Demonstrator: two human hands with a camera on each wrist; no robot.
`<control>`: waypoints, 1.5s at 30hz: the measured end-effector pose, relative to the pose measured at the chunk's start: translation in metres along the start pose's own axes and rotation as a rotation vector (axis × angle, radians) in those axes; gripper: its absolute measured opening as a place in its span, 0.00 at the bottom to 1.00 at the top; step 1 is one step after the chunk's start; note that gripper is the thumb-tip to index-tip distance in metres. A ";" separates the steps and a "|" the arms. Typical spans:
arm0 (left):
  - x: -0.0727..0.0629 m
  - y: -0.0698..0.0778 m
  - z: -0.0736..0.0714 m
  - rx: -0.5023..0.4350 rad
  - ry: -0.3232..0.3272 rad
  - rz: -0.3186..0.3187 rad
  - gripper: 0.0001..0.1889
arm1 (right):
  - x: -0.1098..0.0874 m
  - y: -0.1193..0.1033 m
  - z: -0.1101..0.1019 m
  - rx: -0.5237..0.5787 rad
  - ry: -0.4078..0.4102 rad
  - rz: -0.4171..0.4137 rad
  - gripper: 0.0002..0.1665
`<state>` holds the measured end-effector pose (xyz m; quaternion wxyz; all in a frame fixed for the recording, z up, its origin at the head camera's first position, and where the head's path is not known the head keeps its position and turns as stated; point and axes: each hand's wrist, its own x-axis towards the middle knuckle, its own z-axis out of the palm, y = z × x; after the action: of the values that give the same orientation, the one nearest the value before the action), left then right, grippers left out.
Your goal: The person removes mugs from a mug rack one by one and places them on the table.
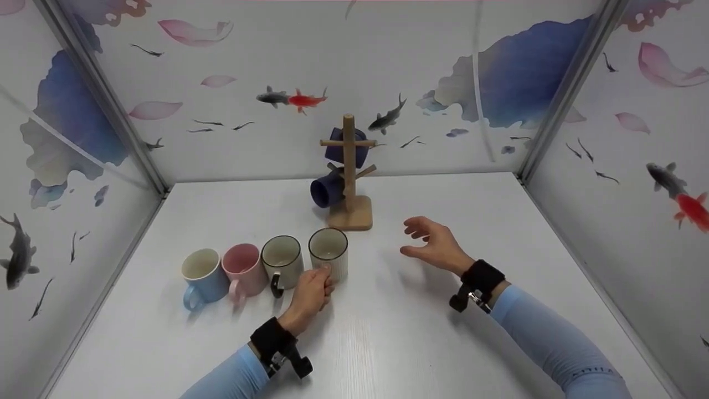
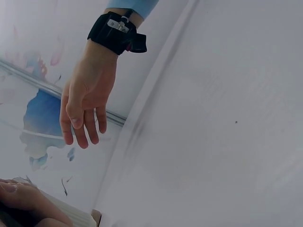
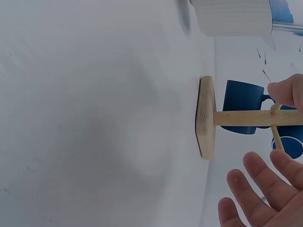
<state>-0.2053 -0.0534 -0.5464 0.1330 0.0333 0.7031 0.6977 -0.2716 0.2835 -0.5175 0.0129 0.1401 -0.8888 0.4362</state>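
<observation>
My left hand (image 1: 310,296) grips the handle side of a pale grey ribbed mug (image 1: 338,260) with a dark rim, which stands upright on the table. The curled fingers hide the handle. In the left wrist view, part of that hand (image 2: 28,203) shows at the lower left corner, beside the mug's pale wall. To the right of the mug, my right hand (image 1: 440,246) hovers over the table, fingers spread and relaxed, holding nothing. A matching mug (image 1: 282,260) with a black handle stands just left of the gripped one.
Further left are a pink mug (image 1: 246,271) and a light blue mug (image 1: 205,277), handles toward me. Behind the mugs stands a wooden mug tree (image 1: 350,183) with two dark blue mugs, an upper one (image 1: 360,155) and a lower one (image 1: 327,191). Patterned walls enclose the white table (image 1: 388,354).
</observation>
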 end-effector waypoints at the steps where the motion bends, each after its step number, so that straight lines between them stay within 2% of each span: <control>1: 0.000 -0.001 -0.001 -0.001 0.003 -0.002 0.26 | 0.000 0.000 -0.001 0.005 0.000 0.003 0.39; 8: -0.002 -0.005 -0.004 -0.017 0.017 -0.004 0.25 | -0.003 0.007 -0.003 -0.007 -0.014 0.025 0.39; 16: -0.003 -0.007 -0.006 -0.084 0.021 0.005 0.25 | -0.008 0.015 -0.009 -0.032 0.007 0.015 0.27; 23: -0.002 -0.006 -0.006 -0.077 0.030 -0.028 0.24 | -0.014 0.019 -0.009 -0.014 0.010 0.044 0.29; 33: -0.001 -0.008 -0.011 -0.080 0.021 -0.032 0.25 | -0.016 0.023 -0.014 -0.032 0.032 0.077 0.30; 36: -0.002 -0.006 -0.012 -0.031 0.017 -0.038 0.25 | -0.017 0.025 -0.014 -0.036 0.036 0.076 0.30; 39: -0.003 -0.004 -0.014 0.076 0.015 -0.022 0.25 | -0.019 0.026 -0.014 -0.059 0.046 0.064 0.28; 45: -0.011 0.003 -0.021 0.330 0.041 0.051 0.26 | -0.025 0.021 -0.012 -0.257 0.067 -0.003 0.24</control>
<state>-0.1997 -0.0760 -0.5421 0.0936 0.0584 0.8097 0.5764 -0.2540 0.3111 -0.5304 0.0611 0.1241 -0.9362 0.3232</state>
